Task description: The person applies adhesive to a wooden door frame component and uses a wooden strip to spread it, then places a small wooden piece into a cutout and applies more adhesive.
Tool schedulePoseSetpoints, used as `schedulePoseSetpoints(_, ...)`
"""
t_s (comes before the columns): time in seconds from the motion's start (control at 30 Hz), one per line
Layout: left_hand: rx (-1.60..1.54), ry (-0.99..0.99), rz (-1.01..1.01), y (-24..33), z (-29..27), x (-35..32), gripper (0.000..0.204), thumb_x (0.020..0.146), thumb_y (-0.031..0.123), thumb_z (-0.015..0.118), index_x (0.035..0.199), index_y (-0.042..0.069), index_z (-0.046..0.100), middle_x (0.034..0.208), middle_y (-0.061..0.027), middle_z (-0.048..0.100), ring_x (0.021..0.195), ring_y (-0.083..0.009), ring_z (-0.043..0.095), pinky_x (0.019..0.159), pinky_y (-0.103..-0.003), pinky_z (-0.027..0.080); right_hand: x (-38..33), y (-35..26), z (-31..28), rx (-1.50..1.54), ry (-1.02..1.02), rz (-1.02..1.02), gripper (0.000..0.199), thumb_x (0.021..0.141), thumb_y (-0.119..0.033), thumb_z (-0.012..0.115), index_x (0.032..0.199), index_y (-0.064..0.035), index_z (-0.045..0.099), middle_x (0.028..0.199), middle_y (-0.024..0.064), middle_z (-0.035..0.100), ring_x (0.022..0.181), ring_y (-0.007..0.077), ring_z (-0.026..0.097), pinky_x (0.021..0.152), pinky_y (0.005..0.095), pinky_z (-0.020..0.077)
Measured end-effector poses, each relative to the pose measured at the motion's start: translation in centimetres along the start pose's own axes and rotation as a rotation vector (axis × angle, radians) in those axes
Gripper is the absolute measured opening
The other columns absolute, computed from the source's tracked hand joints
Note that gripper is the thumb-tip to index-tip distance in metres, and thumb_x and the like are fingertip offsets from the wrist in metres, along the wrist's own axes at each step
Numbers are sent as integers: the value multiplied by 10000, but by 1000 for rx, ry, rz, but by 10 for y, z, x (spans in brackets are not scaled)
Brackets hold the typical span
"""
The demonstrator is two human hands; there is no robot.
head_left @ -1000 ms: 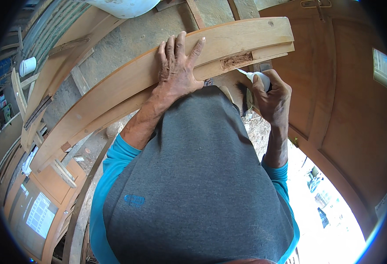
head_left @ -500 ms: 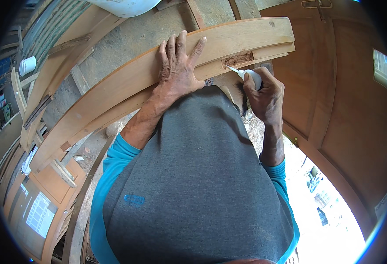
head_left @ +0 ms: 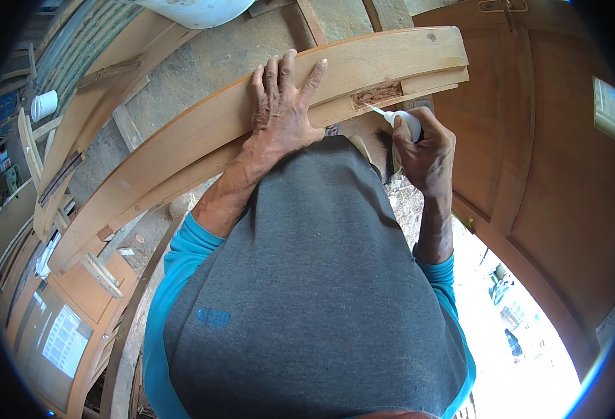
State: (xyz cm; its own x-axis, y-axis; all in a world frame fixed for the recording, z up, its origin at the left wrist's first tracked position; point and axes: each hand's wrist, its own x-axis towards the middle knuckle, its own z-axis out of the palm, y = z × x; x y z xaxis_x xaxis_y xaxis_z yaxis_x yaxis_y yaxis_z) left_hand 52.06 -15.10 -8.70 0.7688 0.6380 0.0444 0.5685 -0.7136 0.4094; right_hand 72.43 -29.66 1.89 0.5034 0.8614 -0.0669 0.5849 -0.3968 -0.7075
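A long wooden board [head_left: 202, 133] lies across in front of me, with a rough recess [head_left: 379, 95] cut into its near edge toward the right end. My left hand [head_left: 283, 101] rests on the board with its fingers spread, holding nothing. In my right hand [head_left: 425, 150] is a white squeeze bottle [head_left: 408, 124], gripped by the thumb and curled fingers. Its thin pointed nozzle [head_left: 376, 109] tilts up to the left and ends at the near edge of the recess. Whether the tip touches the wood I cannot tell.
A large brown wooden panel [head_left: 510, 140] stands at the right. Curved boards [head_left: 84, 133] and a white cup [head_left: 43, 105] are at the left. A glazed wooden frame [head_left: 49, 342] lies at the lower left, and a white basin [head_left: 199, 10] sits at the far edge.
My right hand has shifted slightly to the right with the squeeze bottle, so the nozzle tip has moved rightward along the recess edge. My left hand has stayed in place.
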Motion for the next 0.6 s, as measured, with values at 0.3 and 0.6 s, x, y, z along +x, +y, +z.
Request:
schedulePoseSetpoints(0.3,-45,6,-7,-1,2,-1,1295,545,380,951,1698,267,372,1642,-293,286,1528,-504,259,1254,-692,162,3,3,-2,-43,67,-18,133,940,-103,764,923,-1,681,735,174,668,610,257,677,620,360,548)
schedulePoseSetpoints(0.6,-47,7,-7,-1,1,-1,1276,551,355,929,1696,267,374,1644,-292,281,1527,-505,258,1253,-697,167,7,6,-16,-82,115,14,125,955,-108,755,932,2,701,760,165,695,658,228,710,644,354,559)
